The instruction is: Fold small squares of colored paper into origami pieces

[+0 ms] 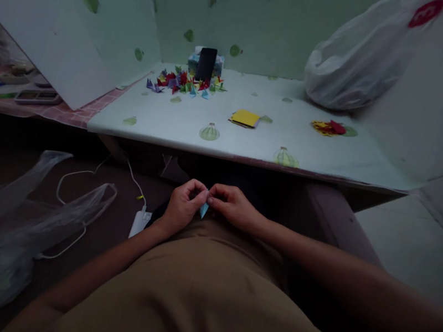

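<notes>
**Hands pinching a tiny blue paper piece [203, 210] down below the table [248, 156] edge**

Both hands are low in the lap area, in front of the table's near edge and just above the tan shirt [204, 298]. The left hand [181, 207] and right hand [234, 207] meet fingertip to fingertip, with the blue paper piece right between them. It's small and pale, with a pointed end hanging down. Each hand has it nipped between thumb and fingers, so both are closed on it rather than spread out. It's pretty dim down there, so I honestly can't make out the folds.

Up on the table, well away from the hands, there's a pile of colourful folded bits [184, 82] at the back. Behind it a dark phone [206, 64] stands propped against a tissue box [217, 64]. Nearer the middle sits a yellow paper stack [245, 117], and off to the right a few red and yellow scraps [330, 128]. A big white plastic bag [360, 59] slumps in the back right corner.

On the floor to the left lies a clear plastic bag [3, 243]. A white cable [72, 204] loops over to a white charger block [140, 223], which sits just beside the left wrist.
</notes>
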`<state>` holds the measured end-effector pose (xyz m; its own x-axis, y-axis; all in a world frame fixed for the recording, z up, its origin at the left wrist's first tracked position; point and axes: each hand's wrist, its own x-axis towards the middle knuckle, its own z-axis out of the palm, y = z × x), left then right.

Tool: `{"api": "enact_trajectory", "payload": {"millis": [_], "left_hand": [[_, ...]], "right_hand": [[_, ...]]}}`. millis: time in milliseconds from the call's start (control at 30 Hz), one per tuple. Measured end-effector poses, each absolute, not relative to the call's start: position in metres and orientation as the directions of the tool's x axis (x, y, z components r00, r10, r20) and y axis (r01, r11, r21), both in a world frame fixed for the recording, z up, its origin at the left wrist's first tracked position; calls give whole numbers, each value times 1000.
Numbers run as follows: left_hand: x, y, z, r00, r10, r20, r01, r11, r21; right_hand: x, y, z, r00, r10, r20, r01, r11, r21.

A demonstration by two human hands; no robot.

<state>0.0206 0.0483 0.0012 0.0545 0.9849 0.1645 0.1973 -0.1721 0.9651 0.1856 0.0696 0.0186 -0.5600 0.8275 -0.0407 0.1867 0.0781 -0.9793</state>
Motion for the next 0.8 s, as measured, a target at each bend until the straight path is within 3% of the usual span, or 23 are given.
{"api": "enact_trajectory", "payload": {"millis": [433, 800], "left_hand": [[17, 49, -2, 118, 993, 4, -45, 1, 999], [16, 49, -2, 133, 991, 14, 1, -14, 1000]], "right_hand": [[188, 73, 16, -544, 837, -52, 96, 1, -995], [189, 72, 17, -552, 832, -53, 114, 13, -993]]}}
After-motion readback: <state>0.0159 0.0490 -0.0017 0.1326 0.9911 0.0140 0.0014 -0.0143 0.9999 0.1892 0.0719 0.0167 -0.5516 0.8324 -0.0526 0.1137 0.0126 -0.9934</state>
